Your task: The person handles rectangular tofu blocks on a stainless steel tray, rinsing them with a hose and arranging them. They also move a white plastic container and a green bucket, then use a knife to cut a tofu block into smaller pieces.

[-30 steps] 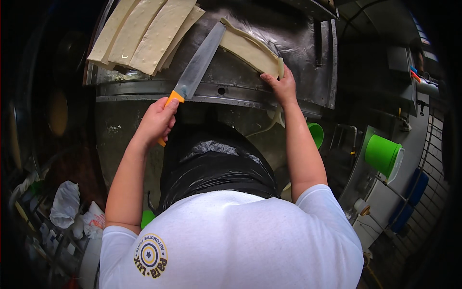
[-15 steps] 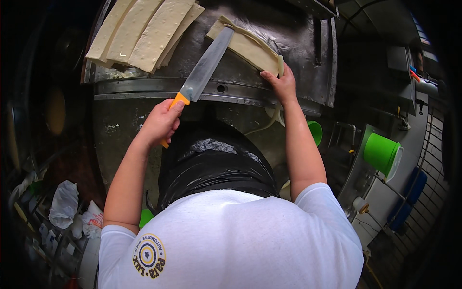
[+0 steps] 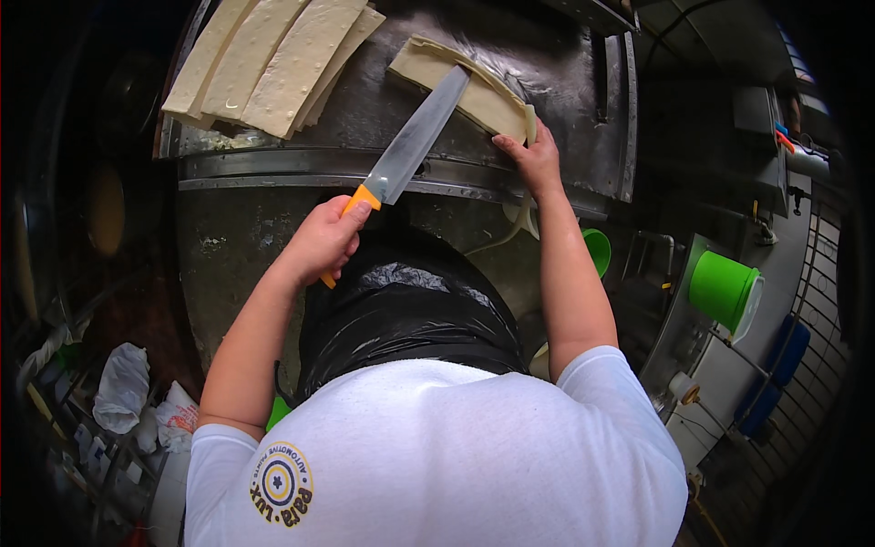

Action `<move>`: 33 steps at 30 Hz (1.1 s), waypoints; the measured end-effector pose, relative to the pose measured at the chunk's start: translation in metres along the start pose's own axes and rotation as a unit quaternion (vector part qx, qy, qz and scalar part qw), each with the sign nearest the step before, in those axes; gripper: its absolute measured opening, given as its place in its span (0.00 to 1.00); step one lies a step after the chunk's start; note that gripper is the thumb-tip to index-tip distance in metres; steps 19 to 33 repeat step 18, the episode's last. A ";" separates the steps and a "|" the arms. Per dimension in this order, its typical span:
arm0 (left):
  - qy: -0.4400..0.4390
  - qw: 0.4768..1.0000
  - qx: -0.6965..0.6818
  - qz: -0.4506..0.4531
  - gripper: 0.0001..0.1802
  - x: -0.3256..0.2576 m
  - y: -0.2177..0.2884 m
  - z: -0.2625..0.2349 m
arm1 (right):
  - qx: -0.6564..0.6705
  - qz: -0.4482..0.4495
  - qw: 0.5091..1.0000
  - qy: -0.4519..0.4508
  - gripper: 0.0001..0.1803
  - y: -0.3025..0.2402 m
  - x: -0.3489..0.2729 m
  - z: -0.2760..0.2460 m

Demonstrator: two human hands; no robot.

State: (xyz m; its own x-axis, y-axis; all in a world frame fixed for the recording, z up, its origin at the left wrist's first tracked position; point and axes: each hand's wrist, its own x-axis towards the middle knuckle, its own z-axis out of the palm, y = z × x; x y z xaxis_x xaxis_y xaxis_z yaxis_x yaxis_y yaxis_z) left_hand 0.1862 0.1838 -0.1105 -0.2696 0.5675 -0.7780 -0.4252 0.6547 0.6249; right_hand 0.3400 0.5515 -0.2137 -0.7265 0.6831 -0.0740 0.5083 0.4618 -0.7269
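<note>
My left hand (image 3: 321, 242) is wrapped round the orange handle of a long, broad-bladed knife (image 3: 417, 141). The blade points up and to the right, its tip at the far edge of a pale cream, dough-like slab (image 3: 424, 68). Along that far edge runs a narrow strip (image 3: 497, 84), partly separated from the slab. My right hand (image 3: 536, 162) grips the slab's near right end, with the thumb on the near side and the fingers partly hidden behind the strip's end. Several similar slabs (image 3: 301, 68) lie overlapping at the far left.
Beneath the slabs is a worn metal worktable (image 3: 570, 109) with a raised near rim. A pale strip (image 3: 501, 239) hangs below it, beside a green container (image 3: 596, 251). A green bucket (image 3: 720, 292) stands at the right; white plastic bags (image 3: 121, 387) lie at the lower left.
My left hand and the knife have moved to the right, so the blade's tip is farther along the slab's far edge. The right hand keeps its place.
</note>
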 end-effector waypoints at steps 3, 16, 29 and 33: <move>-0.004 1.000 0.000 -0.003 0.24 0.001 0.001 0.003 | 0.024 0.004 1.000 -0.006 0.48 0.004 0.000 0.000; -0.053 0.998 0.014 -0.026 0.23 0.006 0.007 0.023 | 0.244 0.066 0.965 -0.065 0.37 0.004 -0.008 -0.005; -0.063 0.998 0.015 -0.027 0.24 0.006 0.009 0.025 | 0.284 0.091 0.952 -0.069 0.37 0.003 -0.012 -0.007; -0.063 0.998 0.015 -0.027 0.24 0.006 0.009 0.025 | 0.284 0.091 0.952 -0.069 0.37 0.003 -0.012 -0.007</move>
